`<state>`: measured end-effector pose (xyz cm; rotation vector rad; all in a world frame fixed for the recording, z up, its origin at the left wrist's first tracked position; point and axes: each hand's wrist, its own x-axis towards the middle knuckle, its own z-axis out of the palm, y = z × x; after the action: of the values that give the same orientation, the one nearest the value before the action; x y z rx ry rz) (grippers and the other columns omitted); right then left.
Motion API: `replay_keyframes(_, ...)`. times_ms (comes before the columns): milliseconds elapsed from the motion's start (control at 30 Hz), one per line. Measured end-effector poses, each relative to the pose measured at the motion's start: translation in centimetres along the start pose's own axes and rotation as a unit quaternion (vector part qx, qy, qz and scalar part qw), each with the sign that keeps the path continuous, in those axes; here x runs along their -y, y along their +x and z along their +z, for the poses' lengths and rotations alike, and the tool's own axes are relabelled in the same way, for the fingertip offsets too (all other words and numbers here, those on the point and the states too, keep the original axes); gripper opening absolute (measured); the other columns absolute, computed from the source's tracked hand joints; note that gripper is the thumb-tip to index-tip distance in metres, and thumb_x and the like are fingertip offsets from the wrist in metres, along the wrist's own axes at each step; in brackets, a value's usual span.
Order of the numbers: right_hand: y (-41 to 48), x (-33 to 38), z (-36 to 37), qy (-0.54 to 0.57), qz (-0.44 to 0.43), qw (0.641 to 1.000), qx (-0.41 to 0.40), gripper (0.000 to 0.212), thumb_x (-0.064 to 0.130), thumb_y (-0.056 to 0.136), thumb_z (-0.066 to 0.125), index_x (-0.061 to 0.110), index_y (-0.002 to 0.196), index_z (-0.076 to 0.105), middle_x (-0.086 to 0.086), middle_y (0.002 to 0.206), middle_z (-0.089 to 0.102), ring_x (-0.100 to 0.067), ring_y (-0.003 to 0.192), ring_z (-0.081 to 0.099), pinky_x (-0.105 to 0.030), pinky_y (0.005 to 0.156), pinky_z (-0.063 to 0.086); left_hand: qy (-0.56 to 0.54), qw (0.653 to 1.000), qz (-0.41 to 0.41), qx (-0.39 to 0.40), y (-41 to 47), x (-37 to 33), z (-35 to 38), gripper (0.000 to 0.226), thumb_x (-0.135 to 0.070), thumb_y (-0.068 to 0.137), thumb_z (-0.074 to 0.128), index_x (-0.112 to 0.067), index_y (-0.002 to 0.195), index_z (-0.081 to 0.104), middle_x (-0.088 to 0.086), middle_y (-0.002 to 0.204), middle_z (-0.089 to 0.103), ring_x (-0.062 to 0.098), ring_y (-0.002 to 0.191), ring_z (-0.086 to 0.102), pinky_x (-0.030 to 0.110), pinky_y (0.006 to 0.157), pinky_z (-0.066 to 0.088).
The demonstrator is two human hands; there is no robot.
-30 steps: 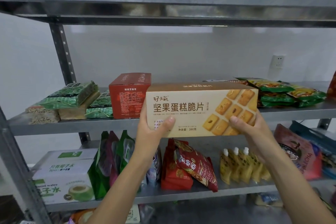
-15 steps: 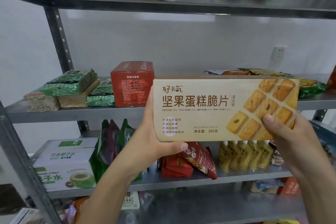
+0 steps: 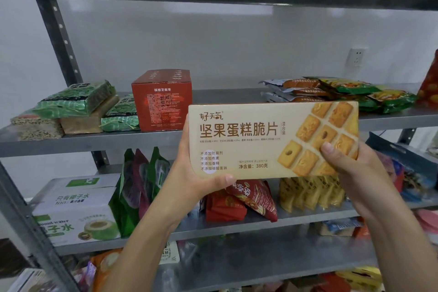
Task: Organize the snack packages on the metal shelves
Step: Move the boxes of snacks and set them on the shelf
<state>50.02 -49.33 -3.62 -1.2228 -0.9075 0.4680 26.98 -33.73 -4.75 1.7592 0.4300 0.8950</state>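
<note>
White wall (image 3: 213, 50) backs an open metal shelving unit (image 3: 61, 38); a wall socket (image 3: 355, 57) sits at upper right.

Held item: a beige cookie box (image 3: 260, 140), printed face toward the person, long axis roughly level. It is held in the air in front of the middle shelf (image 3: 94, 144) and does not rest on it.

Hand state:
- Left hand (image 3: 189, 180) grips the lower left corner of the box. The thumb lies along the bottom edge of the front face and the fingers are hidden behind the box.
- Right hand (image 3: 350, 168) grips the lower right end. The thumb presses on the printed cookie picture and the fingers wrap behind.
- The hands are well apart, one at each end.

Middle shelf, left to right:
- Green vacuum packets (image 3: 78, 97), stacked on paler brick-shaped packs.
- A red carton (image 3: 163, 102), standing upright just beside them. Its lower right corner is covered by the held box.
- A stack of flat silver-edged packets (image 3: 305, 90), behind the box.
- Green-and-yellow bags (image 3: 379, 97), piled beside that stack.

Lower shelf (image 3: 237, 227), left to right:
- A coconut water carton (image 3: 75, 211).
- Upright green and purple bags (image 3: 142, 178).
- Red bags (image 3: 251, 197), leaning.
- A row of yellow pouches (image 3: 310, 194).

More packages lie below; they are too blurred to identify.
</note>
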Motion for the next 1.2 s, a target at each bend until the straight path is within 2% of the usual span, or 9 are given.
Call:
replay_keyframes(167, 0.2, -0.3, 0.2, -0.011, -0.012, 1.0, 0.002, 0.105, 0.063, 0.035, 0.088, 0.021, 0.126, 0.056, -0.001, 0.112, 0.072, -0.02, 0.104, 0.068, -0.026, 0.084, 0.057, 0.012, 1.0, -0.011, 0.01, 0.1, 0.0, -0.5, 0.113, -0.008, 0.06, 0.087, -0.033, 0.149, 0.021, -0.021, 0.121, 0.064, 0.002, 0.112, 0.062, 0.019, 0.083, 0.054)
replay_keyframes(333, 0.2, -0.2, -0.3, -0.107, -0.038, 0.992, 0.049, 0.125, 0.045, 0.032, 0.092, 0.041, 0.142, 0.033, 0.01, 0.119, 0.066, -0.01, 0.109, 0.065, -0.032, 0.085, 0.055, 0.035, 0.999, -0.016, 0.022, -0.1, -0.1, -1.2, 0.115, 0.007, 0.067, 0.082, -0.033, 0.151, 0.015, -0.024, 0.12, 0.063, 0.002, 0.115, 0.06, 0.029, 0.096, 0.053)
replay_keyframes(500, 0.1, -0.3, -1.1, -0.166, -0.019, 0.983, 0.074, 0.133, 0.026, 0.039, 0.092, 0.047, 0.147, 0.016, 0.026, 0.114, 0.062, 0.004, 0.105, 0.062, -0.021, 0.078, 0.054, 0.04, 0.999, -0.014, 0.016, -0.4, -0.4, -1.4, 0.114, 0.005, 0.066, 0.082, -0.034, 0.151, 0.017, -0.025, 0.121, 0.062, 0.001, 0.114, 0.06, 0.024, 0.092, 0.054)
replay_keyframes(567, 0.1, -0.2, -1.2, -0.175, -0.016, 0.981, 0.082, 0.133, 0.016, 0.047, 0.096, 0.046, 0.148, 0.014, 0.026, 0.114, 0.063, 0.004, 0.105, 0.061, -0.023, 0.083, 0.052, 0.038, 0.999, -0.01, 0.017, -0.5, -0.5, -1.3, 0.116, 0.005, 0.066, 0.082, -0.034, 0.152, 0.015, -0.024, 0.124, 0.062, 0.002, 0.116, 0.06, 0.028, 0.095, 0.053)
replay_keyframes(633, 0.1, -0.2, -1.4, -0.177, -0.015, 0.981, 0.08, 0.127, 0.006, 0.053, 0.087, 0.043, 0.149, 0.012, 0.029, 0.11, 0.063, 0.007, 0.103, 0.061, -0.016, 0.076, 0.053, 0.037, 0.999, -0.005, 0.017, -0.6, -0.7, -1.3, 0.122, 0.006, 0.067, 0.082, -0.038, 0.153, 0.007, -0.023, 0.128, 0.059, 0.003, 0.118, 0.059, 0.035, 0.099, 0.052)
replay_keyframes(700, 0.1, -0.1, -1.4, -0.18, -0.016, 0.981, 0.073, 0.125, 0.008, 0.053, 0.081, 0.044, 0.149, 0.011, 0.033, 0.108, 0.062, 0.01, 0.102, 0.06, -0.014, 0.073, 0.053, 0.039, 0.999, 0.002, 0.016, -0.6, -0.9, -1.2, 0.129, 0.004, 0.068, 0.082, -0.044, 0.152, -0.002, -0.023, 0.134, 0.055, 0.003, 0.121, 0.057, 0.043, 0.104, 0.048)
replay_keyframes(767, 0.0, -0.2, -1.5, -0.181, -0.017, 0.981, 0.068, 0.125, 0.011, 0.052, 0.081, 0.047, 0.149, 0.01, 0.03, 0.112, 0.061, 0.009, 0.103, 0.06, -0.019, 0.08, 0.05, 0.044, 0.999, 0.012, 0.015, -0.6, -1.1, -1.1, 0.13, 0.002, 0.069, 0.082, -0.049, 0.15, -0.006, -0.025, 0.136, 0.053, 0.002, 0.122, 0.056, 0.045, 0.105, 0.046)
replay_keyframes(967, -0.2, -0.6, -1.8, -0.17, -0.029, 0.983, 0.063, 0.125, 0.02, 0.053, 0.093, 0.05, 0.146, 0.017, 0.024, 0.117, 0.062, 0.003, 0.107, 0.06, -0.029, 0.086, 0.05, 0.049, 0.998, 0.034, 0.009, -0.7, -1.5, -0.7, 0.126, 0.004, 0.071, 0.079, -0.052, 0.149, -0.002, -0.026, 0.136, 0.051, -0.001, 0.12, 0.056, 0.035, 0.101, 0.05)
replay_keyframes(1200, -0.5, -0.2, -1.7, -0.161, -0.042, 0.984, 0.059, 0.127, 0.041, 0.038, 0.085, 0.052, 0.145, 0.019, 0.019, 0.121, 0.061, 0.0, 0.109, 0.06, -0.029, 0.085, 0.05, 0.029, 0.999, 0.043, 0.005, -1.2, -1.6, -0.6, 0.123, 0.009, 0.072, 0.077, -0.05, 0.15, 0.001, -0.026, 0.133, 0.054, 0.0, 0.119, 0.057, 0.026, 0.096, 0.052)
